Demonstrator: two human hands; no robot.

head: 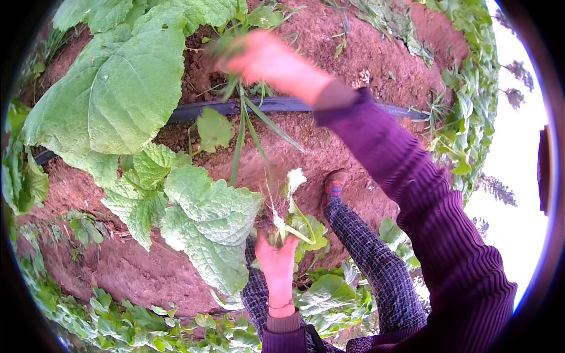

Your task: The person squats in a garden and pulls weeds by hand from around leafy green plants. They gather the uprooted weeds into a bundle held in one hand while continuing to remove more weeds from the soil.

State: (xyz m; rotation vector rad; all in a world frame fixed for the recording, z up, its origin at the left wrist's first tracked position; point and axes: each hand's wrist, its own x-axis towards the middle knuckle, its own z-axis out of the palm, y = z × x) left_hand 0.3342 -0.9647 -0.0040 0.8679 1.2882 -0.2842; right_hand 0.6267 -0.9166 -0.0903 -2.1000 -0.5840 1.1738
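Note:
My left hand (277, 256) is closed around a bunch of uprooted plants (279, 223), with pale stems and thin roots sticking up out of the fist. Farther forward, my right hand (254, 57) is blurred by motion over the soil, at some green weeds (231, 46) beside the big leaves. Its fingers are too smeared to tell whether they grip anything. Long grass blades (247, 128) hang below it across a black drip line (273, 105). A white flower or crumpled petal (295, 180) stands just above my left hand.
Large broad leaves (119, 84) spread at the upper left, and more leaves (212, 216) lie beside my left hand. My shoe (335, 183) rests on the reddish soil (238, 163). Rows of leafy plants (468, 106) border the ground.

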